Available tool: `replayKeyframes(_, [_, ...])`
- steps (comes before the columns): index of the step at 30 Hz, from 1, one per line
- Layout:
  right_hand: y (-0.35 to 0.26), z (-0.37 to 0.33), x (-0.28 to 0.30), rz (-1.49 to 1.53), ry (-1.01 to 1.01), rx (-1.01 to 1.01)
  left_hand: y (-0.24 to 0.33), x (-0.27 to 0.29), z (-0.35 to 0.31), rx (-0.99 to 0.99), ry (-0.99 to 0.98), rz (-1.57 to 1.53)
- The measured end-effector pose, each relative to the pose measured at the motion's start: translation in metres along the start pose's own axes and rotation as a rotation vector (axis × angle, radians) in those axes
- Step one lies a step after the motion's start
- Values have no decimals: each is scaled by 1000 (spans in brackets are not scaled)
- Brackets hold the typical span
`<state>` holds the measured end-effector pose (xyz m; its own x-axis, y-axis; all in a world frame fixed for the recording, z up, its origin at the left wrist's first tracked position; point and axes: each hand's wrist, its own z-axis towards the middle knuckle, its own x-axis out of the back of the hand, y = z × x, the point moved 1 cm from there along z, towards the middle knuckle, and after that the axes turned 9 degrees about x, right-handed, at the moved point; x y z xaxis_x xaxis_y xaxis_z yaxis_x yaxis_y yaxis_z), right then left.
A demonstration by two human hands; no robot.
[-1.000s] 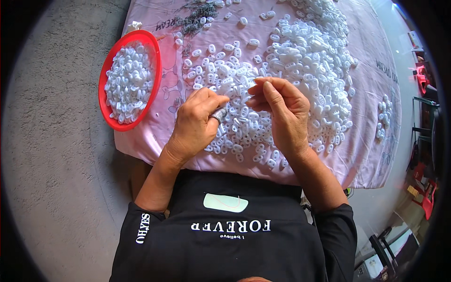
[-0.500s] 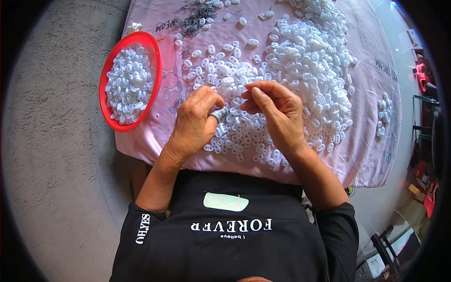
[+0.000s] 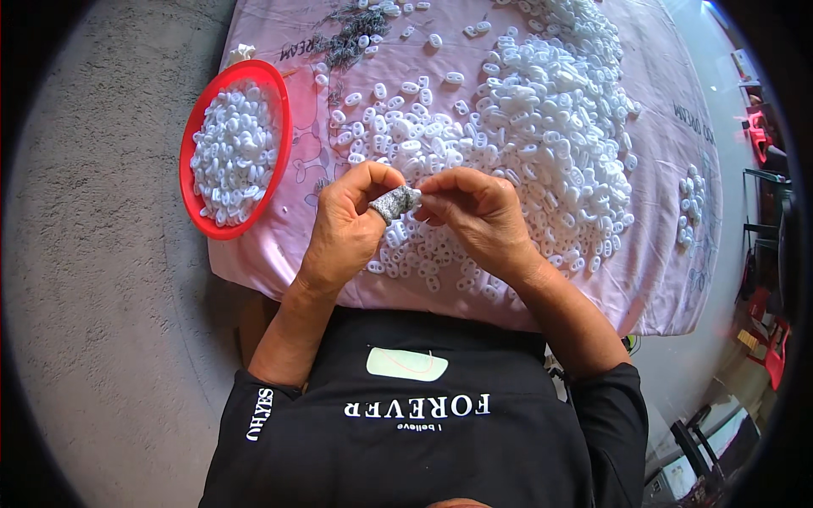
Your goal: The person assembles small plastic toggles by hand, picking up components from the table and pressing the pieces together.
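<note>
My left hand (image 3: 343, 229) is closed, its fingertips meeting those of my right hand (image 3: 478, 212) over the pile. Between them shows a small white plastic piece (image 3: 416, 198), partly hidden by the fingers. A grey speckled wrap (image 3: 391, 206) sits at my left thumb, seemingly around it. My right hand pinches at the white piece from the other side. Beneath both hands spreads a heap of loose white oval pieces (image 3: 423, 241), many showing two holes. A larger mound of the same ovals (image 3: 559, 127) rises to the right.
A red basin (image 3: 286, 127) filled with white pieces stands at the table's left edge. Small thin grey bits (image 3: 347, 42) lie in a cluster at the far left. A pink cloth (image 3: 656, 169) covers the table, with a small group of white pieces (image 3: 691, 207) near its right edge.
My right hand has moved left and slightly down to meet my left fingertips. The left hand has turned a little, showing more of the grey wrap and the white piece.
</note>
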<state>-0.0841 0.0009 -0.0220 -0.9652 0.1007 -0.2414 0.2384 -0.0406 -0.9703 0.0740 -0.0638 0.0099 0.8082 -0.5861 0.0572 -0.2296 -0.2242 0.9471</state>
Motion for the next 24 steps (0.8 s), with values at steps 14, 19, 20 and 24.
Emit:
replayKeyframes(14, [-1,0,-2,-37,-36,-9,-3,-5,-2,52,127,-103])
replayKeyframes(19, [-6,0,-3,-36,-36,-9,-2,-7,-5,7,138,-30])
replayKeyframes(20, [-5,0,-2,-57,-38,-18,-3,-7,-6,8,138,-31])
replayKeyframes(24, [-5,1,-2,-56,-33,-65,-4,-7,-9,-15,101,15])
